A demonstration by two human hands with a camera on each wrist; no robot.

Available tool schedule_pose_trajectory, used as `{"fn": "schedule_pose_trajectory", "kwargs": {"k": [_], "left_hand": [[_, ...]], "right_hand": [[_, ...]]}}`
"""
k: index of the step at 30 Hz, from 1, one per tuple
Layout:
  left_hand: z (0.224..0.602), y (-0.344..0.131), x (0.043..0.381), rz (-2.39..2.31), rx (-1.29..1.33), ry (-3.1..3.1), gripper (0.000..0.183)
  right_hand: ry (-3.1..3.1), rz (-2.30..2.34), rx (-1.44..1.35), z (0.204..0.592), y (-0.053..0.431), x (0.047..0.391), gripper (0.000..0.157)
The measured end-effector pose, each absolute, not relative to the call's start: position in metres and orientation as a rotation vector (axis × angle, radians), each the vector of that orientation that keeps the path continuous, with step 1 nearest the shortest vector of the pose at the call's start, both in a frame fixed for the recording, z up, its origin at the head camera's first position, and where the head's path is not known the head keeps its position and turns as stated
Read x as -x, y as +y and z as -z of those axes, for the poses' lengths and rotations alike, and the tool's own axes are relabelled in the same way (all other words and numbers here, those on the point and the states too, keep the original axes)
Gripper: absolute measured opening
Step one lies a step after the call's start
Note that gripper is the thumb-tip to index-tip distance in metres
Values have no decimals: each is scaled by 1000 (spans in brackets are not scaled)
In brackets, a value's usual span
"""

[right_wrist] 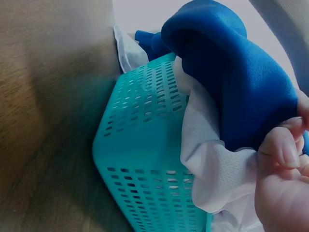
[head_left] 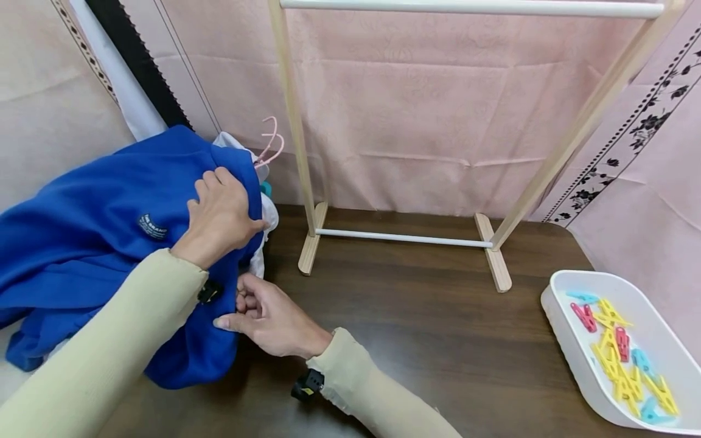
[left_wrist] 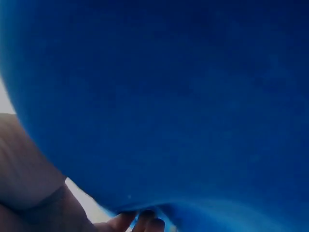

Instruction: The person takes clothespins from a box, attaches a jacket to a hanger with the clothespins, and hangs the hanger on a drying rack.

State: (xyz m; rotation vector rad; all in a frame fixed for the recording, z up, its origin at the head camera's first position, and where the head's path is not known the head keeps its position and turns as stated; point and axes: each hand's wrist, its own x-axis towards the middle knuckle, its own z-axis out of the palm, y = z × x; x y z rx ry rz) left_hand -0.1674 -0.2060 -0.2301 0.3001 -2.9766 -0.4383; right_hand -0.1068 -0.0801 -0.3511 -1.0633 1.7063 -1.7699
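A blue sweatshirt (head_left: 131,201) with a small printed label lies draped over the left side, hiding most of what is beneath. My left hand (head_left: 219,210) grips it near its right edge, thumb over that edge. Lower down, my right hand (head_left: 276,313) pinches the edge between thumb and curled fingers. Blue cloth (left_wrist: 159,106) fills most of the left wrist view. In the right wrist view, a teal perforated basket (right_wrist: 140,145) stands under the sweatshirt, with white cloth (right_wrist: 207,145) hanging over its rim.
Pink hanger hooks (head_left: 271,143) stick up behind the sweatshirt. A wooden rack (head_left: 300,134) with white bars stands at the table's back. At the right, a white tray (head_left: 569,359) holds several yellow, red and blue clothespins (head_left: 608,347). Pink cloth (head_left: 411,121) hangs behind.
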Motion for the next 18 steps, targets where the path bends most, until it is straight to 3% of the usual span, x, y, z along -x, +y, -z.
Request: {"fn": "schedule_pose_trajectory", "kwargs": {"k": [4, 13, 18], "left_hand": [[232, -207, 170, 422, -311, -2963, 91], [232, -213, 168, 401, -336, -2948, 97], [231, -211, 164, 350, -310, -2917, 85]], "right_hand": [[1711, 1774, 1063, 351, -80, 105, 22], [1673, 1824, 1003, 350, -82, 98, 24], [1699, 1821, 988, 350, -81, 96, 24]]}}
